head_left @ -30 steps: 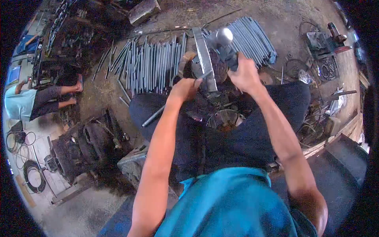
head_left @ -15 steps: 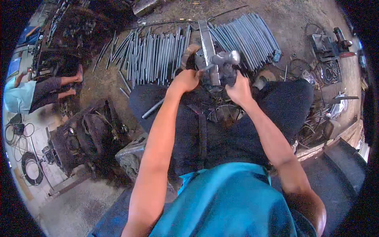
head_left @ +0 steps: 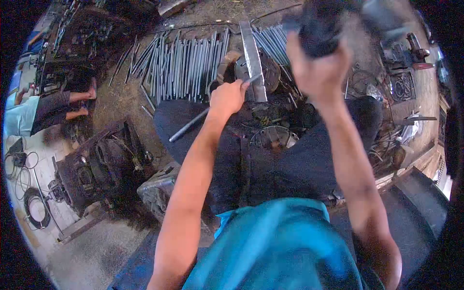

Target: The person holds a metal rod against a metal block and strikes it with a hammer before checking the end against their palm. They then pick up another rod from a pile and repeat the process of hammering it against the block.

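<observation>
My left hand (head_left: 227, 98) is closed around a metal rod (head_left: 187, 126). One end of the rod lies over a long flat steel bar (head_left: 253, 58), and the other slants back over my left thigh. Raised to the right of the bar, my right hand (head_left: 320, 75) grips a hammer (head_left: 321, 29). The hammer is dark and smeared by motion, so its head and handle are hard to separate. Beneath the bar sits a round metal block (head_left: 271, 76), partly covered.
Many metal rods (head_left: 188, 70) lie side by side left of the bar, with another pile (head_left: 274, 42) to its right. Dark machinery (head_left: 99, 166) stands at left, near another person's legs (head_left: 79, 96). A tool with a red disc (head_left: 422, 66) lies at right.
My right hand has lifted the hammer from the rod's end at the bar, up and to the right. My left hand still holds the rod in nearly the same place.
</observation>
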{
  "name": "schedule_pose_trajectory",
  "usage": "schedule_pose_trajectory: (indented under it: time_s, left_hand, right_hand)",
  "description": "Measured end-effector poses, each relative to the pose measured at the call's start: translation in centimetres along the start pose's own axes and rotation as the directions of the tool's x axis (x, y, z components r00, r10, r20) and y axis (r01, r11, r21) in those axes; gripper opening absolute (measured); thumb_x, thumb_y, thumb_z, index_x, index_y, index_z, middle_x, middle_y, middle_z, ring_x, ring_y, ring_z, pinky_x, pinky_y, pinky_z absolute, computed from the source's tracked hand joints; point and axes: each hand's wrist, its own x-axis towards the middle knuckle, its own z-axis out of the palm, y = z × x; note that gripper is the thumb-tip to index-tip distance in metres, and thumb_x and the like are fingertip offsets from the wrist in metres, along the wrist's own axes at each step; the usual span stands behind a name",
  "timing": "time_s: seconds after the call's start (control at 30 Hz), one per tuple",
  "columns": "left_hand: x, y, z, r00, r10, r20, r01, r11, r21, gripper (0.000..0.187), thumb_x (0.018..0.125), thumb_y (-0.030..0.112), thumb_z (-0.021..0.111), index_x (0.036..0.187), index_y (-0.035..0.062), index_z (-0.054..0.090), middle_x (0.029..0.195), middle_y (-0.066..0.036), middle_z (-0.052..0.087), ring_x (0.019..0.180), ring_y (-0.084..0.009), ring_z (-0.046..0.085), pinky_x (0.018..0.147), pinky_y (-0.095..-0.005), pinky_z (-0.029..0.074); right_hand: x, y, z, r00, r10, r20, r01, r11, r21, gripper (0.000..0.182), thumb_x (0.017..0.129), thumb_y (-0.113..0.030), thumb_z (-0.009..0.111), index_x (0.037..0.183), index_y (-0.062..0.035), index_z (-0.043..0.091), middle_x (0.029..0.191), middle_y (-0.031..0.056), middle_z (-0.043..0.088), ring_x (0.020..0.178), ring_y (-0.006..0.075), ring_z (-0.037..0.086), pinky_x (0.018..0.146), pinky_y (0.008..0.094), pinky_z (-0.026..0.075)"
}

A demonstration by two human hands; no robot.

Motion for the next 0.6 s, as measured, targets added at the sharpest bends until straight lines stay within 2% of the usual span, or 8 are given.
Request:
schedule_pose_trajectory:
  time_s: [0.03, 0.1, 0.13, 0.27, 0.47, 0.53, 0.57, 0.6]
  left_hand:
    - [0.2, -0.1, -0.1, 1.000, 0.003, -0.005, -0.003, 1.000, 0.001, 0.043, 0.098, 0.043, 0.041, 0.096, 0.0076, 0.064, 0.082, -0.022, 0.067, 0.079, -0.0427, 0.065, 0.072, -0.0523, 0.051]
    - [0.3, -0.3, 0.3, 1.000, -0.005, 0.007, 0.005, 1.000, 0.009, 0.045, 0.098, 0.044, 0.040, 0.096, 0.0075, 0.065, 0.082, -0.023, 0.067, 0.078, -0.0434, 0.065, 0.071, -0.0522, 0.051]
    - [-0.2, -0.5, 0.8, 1.000, -0.004, 0.007, 0.004, 1.000, 0.008, 0.045, 0.098, 0.044, 0.040, 0.096, 0.0075, 0.065, 0.082, -0.023, 0.067, 0.078, -0.0434, 0.065, 0.071, -0.0522, 0.051]
    - [0.7, -1.2, 1.2, 0.997, 0.061, -0.048, -0.063, 0.998, -0.026, 0.048, 0.098, 0.044, 0.039, 0.089, 0.0056, 0.066, 0.083, -0.025, 0.066, 0.080, -0.0443, 0.064, 0.075, -0.0533, 0.051]
    - [1.8, -1.2, 0.9, 0.996, -0.025, 0.088, 0.034, 0.995, -0.098, 0.055, 0.098, 0.046, 0.034, 0.093, 0.0026, 0.068, 0.093, -0.028, 0.065, 0.090, -0.0451, 0.063, 0.082, -0.0541, 0.049]
    - [1.8, -1.4, 1.2, 0.997, -0.002, 0.072, 0.011, 0.992, -0.129, 0.058, 0.100, 0.044, 0.032, 0.089, -0.0013, 0.067, 0.090, -0.029, 0.064, 0.090, -0.0470, 0.061, 0.083, -0.0547, 0.047]
    - [1.7, -1.3, 0.9, 0.995, -0.022, 0.099, 0.035, 0.991, -0.130, 0.059, 0.100, 0.043, 0.031, 0.088, -0.0031, 0.067, 0.092, -0.029, 0.064, 0.091, -0.0476, 0.060, 0.085, -0.0549, 0.046]
    - [1.6, -1.4, 1.1, 0.995, -0.026, 0.101, 0.039, 0.991, -0.130, 0.059, 0.100, 0.043, 0.031, 0.088, -0.0031, 0.067, 0.092, -0.029, 0.064, 0.091, -0.0476, 0.060, 0.085, -0.0549, 0.046]
  right_hand:
    - [-3.9, 3.6, 0.8, 0.996, -0.061, 0.072, 0.066, 0.995, -0.072, 0.023, 0.077, -0.005, 0.070, 0.096, 0.0047, 0.061, 0.078, 0.0051, 0.068, 0.066, 0.0142, 0.063, 0.066, 0.0275, 0.050]
    - [-11.2, 8.1, 1.7, 0.742, 0.597, 0.307, -0.316, 0.714, -0.624, 0.048, 0.069, -0.012, 0.070, 0.109, 0.0097, 0.055, 0.088, 0.0292, 0.065, 0.081, 0.0454, 0.065, 0.079, 0.0459, 0.051]
    - [-13.5, 9.7, 2.2, 0.748, 0.591, 0.300, -0.334, 0.727, -0.600, 0.057, 0.069, -0.012, 0.066, 0.121, 0.0031, 0.050, 0.082, 0.0298, 0.064, 0.080, 0.0474, 0.063, 0.077, 0.0540, 0.050]
    - [-5.3, 4.5, 1.5, 0.768, 0.548, 0.332, -0.281, 0.755, -0.593, 0.043, 0.069, -0.010, 0.067, 0.106, 0.0095, 0.056, 0.080, 0.0299, 0.063, 0.082, 0.0425, 0.065, 0.071, 0.0448, 0.052]
    - [6.0, -8.2, 1.8, 0.945, -0.277, -0.176, 0.252, 0.956, -0.150, 0.016, 0.073, 0.000, 0.064, 0.087, -0.0005, 0.056, 0.067, 0.0025, 0.056, 0.053, 0.0111, 0.054, 0.049, 0.0259, 0.045]
    - [7.0, -6.5, -0.3, 0.953, -0.290, -0.082, 0.297, 0.951, 0.083, 0.014, 0.073, 0.000, 0.063, 0.085, 0.0012, 0.055, 0.067, 0.0022, 0.056, 0.051, 0.0107, 0.054, 0.046, 0.0273, 0.045]
    - [5.2, -5.2, -1.6, 0.972, -0.193, 0.133, 0.232, 0.870, -0.435, 0.024, 0.075, -0.008, 0.070, 0.097, 0.0002, 0.066, 0.075, 0.0069, 0.070, 0.062, 0.0170, 0.065, 0.059, 0.0330, 0.051]
    - [3.0, -3.2, -0.5, 0.983, -0.174, -0.058, 0.156, 0.961, -0.230, 0.022, 0.079, -0.005, 0.067, 0.101, -0.0023, 0.067, 0.078, 0.0037, 0.070, 0.067, 0.0143, 0.064, 0.063, 0.0312, 0.050]
